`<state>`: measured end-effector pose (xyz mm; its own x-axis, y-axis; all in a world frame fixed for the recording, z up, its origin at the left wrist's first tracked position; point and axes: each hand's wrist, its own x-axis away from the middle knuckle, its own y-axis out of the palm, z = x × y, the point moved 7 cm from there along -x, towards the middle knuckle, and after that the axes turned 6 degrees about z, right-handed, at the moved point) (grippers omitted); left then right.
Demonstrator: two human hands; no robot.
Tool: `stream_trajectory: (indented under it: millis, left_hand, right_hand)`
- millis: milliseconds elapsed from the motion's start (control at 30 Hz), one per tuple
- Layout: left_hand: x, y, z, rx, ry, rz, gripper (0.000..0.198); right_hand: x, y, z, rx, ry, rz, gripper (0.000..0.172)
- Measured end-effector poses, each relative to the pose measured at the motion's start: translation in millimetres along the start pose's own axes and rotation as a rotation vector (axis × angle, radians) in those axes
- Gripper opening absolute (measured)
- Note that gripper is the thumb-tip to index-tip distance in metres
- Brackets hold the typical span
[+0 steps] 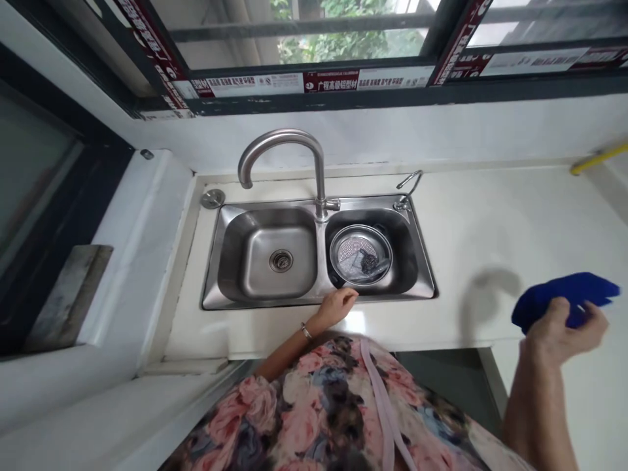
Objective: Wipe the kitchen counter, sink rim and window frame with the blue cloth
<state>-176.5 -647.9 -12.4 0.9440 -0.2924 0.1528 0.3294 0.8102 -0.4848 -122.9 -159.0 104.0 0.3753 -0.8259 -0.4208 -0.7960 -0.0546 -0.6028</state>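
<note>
My right hand [564, 330] is closed on a blue cloth [540, 297], held above the counter at the right. The cloth is bunched and slightly blurred. My left hand [338, 306] rests at the front rim of the double sink [265, 303], near the divider, its fingers curled in with nothing visible in them. Just beyond it, in the right basin, sits a round metal strainer basket [360, 227] with small holes in its base. Inside lies a clear plastic bag [375, 267] with something dark in it.
A tall curved faucet [320, 170] rises behind the divider. At the sink's back right corner stands a thin small tap [409, 186]. A round metal sink plug [212, 199] lies at the back left. The left basin [265, 229] shows its drain. A window frame [314, 101] runs behind.
</note>
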Motion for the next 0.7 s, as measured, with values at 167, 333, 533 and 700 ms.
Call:
stream_trajectory:
  millis: [167,333,533,700]
  left_hand:
    - [9,7.5,3,-0.178,-0.126,0.125,0.025]
    - [5,18.3,13,-0.346,-0.290,0.256,0.026]
    - [-3,24.4,22,-0.495,-0.385,0.381,0.028]
    - [-4,18.0,21,-0.624,-0.401,0.444,0.030]
  right_hand:
    - [-12,68,36,0.284,-0.215,-0.264,0.068]
    - [-6,97,51,0.372,-0.310,-0.344,0.078]
    - [-56,154,30,0.439,-0.407,-0.637,0.082]
    - [-132,229,-13,0.418,-0.344,-0.651,0.070]
